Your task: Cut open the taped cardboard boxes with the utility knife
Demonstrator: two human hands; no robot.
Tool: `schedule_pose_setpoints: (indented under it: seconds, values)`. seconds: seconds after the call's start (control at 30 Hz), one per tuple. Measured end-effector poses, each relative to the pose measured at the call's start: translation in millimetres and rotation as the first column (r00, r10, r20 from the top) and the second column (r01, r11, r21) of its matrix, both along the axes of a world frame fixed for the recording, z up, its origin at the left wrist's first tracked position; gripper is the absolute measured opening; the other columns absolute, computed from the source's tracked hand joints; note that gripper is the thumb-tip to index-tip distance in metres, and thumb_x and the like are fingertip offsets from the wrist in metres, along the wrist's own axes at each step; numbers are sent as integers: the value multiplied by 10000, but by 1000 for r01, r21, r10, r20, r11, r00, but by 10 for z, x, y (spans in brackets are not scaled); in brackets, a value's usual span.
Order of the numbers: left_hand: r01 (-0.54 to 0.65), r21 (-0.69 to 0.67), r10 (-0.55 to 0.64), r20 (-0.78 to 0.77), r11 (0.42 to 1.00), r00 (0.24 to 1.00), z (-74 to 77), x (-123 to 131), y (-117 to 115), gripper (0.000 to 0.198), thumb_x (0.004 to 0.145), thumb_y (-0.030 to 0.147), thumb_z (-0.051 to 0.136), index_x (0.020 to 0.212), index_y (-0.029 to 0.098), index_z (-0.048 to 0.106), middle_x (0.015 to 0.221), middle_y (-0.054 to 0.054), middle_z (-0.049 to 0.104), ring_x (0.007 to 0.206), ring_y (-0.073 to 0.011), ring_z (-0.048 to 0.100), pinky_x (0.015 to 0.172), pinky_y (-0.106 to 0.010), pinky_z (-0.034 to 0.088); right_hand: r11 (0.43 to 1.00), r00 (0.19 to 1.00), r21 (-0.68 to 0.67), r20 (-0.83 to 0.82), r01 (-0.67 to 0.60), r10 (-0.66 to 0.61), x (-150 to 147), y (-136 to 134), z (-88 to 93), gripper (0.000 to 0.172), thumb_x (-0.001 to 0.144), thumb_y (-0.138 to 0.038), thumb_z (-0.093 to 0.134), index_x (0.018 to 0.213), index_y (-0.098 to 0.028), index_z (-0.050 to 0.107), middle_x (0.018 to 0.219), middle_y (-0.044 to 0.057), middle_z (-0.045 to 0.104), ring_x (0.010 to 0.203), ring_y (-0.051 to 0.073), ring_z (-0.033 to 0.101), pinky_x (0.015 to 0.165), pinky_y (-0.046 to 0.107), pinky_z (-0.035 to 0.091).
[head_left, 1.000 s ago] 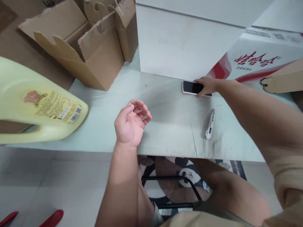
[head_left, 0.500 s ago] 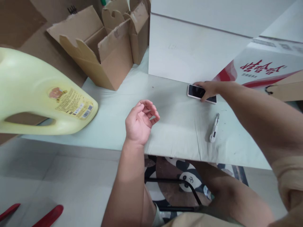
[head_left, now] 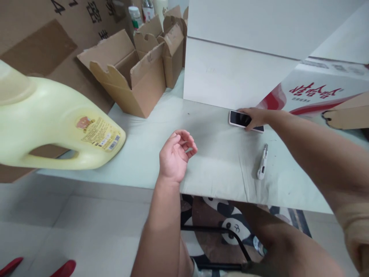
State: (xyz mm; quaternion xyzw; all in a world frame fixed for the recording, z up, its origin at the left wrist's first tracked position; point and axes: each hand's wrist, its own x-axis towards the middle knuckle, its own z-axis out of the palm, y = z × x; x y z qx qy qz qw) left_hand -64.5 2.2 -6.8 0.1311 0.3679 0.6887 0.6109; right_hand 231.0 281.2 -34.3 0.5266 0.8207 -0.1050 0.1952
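Note:
My left hand [head_left: 176, 156] is palm up above the pale green tabletop [head_left: 213, 161], its fingers loosely curled and apart, holding nothing. Over at the right, my right hand [head_left: 253, 117] grips a phone [head_left: 238, 118] with a dark screen and a light edge. The phone lies near the foot of a white box [head_left: 225, 73], and my fingers cover part of it. Below my right hand, a white utility knife [head_left: 262, 163] rests on the cloth.
A large yellow jug [head_left: 66, 115] stands at the left. Behind it are an open cardboard box [head_left: 147, 82] and a large carton [head_left: 37, 46]. A white and red box [head_left: 311, 88] is at the right. A black metal frame [head_left: 213, 229] shows below the table.
The view has shifted, so bottles behind the cardboard boxes now show and most things appear slightly lower. Both hands keep nearly the same pose, and the phone remains by the white box.

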Motion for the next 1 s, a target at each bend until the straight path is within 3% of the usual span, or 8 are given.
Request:
schedule_pose_setpoints:
  seconds: [0.13, 0.4, 0.5, 0.63, 0.77, 0.83, 0.87, 1.0]
  values:
    - [-49, -11, 49, 20, 999, 999, 14, -9, 6, 170, 697, 346, 651, 759, 188, 632, 732, -13, 582, 627, -111, 566, 606, -231, 496, 987, 993, 120, -33, -108, 112, -543, -311, 176, 999, 644, -384, 787, 1571, -308, 422, 1571, 178, 518, 1361, 494, 564, 1073, 620, 506]
    - [-190, -55, 192, 32, 980, 981, 24, -30, 26, 157, 692, 342, 611, 696, 187, 590, 672, 4, 511, 584, -102, 501, 594, -235, 438, 872, 748, 345, -458, -348, 480, -2970, -1166, 920, 861, 922, -297, 566, 1657, -371, 122, 1157, 9, 760, 1012, 246, 730, 902, 374, 558]
    - [-192, -22, 192, -21, 981, 981, 6, -71, 8, 168, 711, 356, 604, 690, 190, 588, 674, -2, 504, 594, -114, 499, 609, -255, 428, 872, 755, 333, -446, -357, 480, -3347, -1187, 1006, 700, 919, -309, 594, 1560, -369, 317, 1274, 8, 728, 1100, 277, 712, 915, 395, 554]
    - [-408, -2, 400, -191, 913, 896, -48, -141, -25, 136, 788, 333, 555, 731, 211, 540, 730, -1, 479, 684, -135, 504, 677, -267, 425, 866, 752, 392, -456, -311, 476, -2993, -1147, 936, 403, 901, -346, 604, 1291, -300, 515, 1241, 47, 724, 1125, 321, 688, 931, 460, 548]
    - [-863, 83, 801, -426, 498, 421, -57, -238, -67, 98, 805, 204, 551, 869, 241, 486, 967, 6, 502, 1011, -138, 526, 974, -264, 405, 843, 594, 499, -623, -201, 509, -1938, -1414, 775, 330, 907, -534, 566, 1122, -285, 535, 1132, 82, 690, 1043, 308, 667, 948, 493, 534]
    - [-913, 108, 860, -396, 393, 323, -39, -284, -75, 145, 812, 183, 512, 934, 257, 483, 1055, 5, 514, 1128, -143, 516, 1071, -281, 369, 835, 524, 547, -696, -55, 491, -1343, -1690, 649, 410, 840, -638, 633, 1044, -298, 529, 1001, 84, 656, 959, 325, 652, 880, 525, 542]
    - [-896, 103, 854, -366, 432, 370, -31, -293, -72, 137, 831, 194, 481, 951, 259, 494, 1075, -2, 536, 1156, -150, 528, 1081, -293, 375, 830, 470, 555, -747, 53, 470, -1075, -1855, 579, 407, 839, -648, 642, 1058, -323, 534, 986, 78, 637, 958, 336, 648, 859, 540, 539]
    - [-602, 147, 619, -245, 784, 746, -32, -127, -26, 234, 935, 394, 421, 949, 244, 600, 1046, -55, 680, 1145, -221, 637, 997, -339, 477, 801, 297, 456, -884, 388, 360, -408, -2552, 335, 433, 812, -574, 715, 1211, -530, 552, 1146, 42, 642, 983, 377, 675, 804, 594, 536]
